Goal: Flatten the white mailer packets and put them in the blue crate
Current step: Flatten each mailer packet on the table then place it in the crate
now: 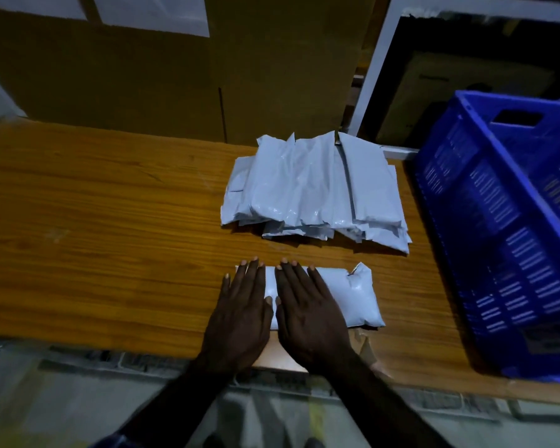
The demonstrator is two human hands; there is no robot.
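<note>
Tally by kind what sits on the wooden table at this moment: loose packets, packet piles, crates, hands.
White mailer packet under the hands: 1
Pile of white mailer packets, number within it not countable: 1
Blue crate: 1
Hands pressing flat on the single packet, left hand and right hand: 2
Total: 5

One puffy white mailer packet [343, 299] lay near table [110, 221] edge; stack of packets [314, 192] behind; blue crate [505, 227] at right.

Dim light; wooden table [110, 221] before brown cardboard boxes [143, 76] and white shelving [374, 69].
</note>
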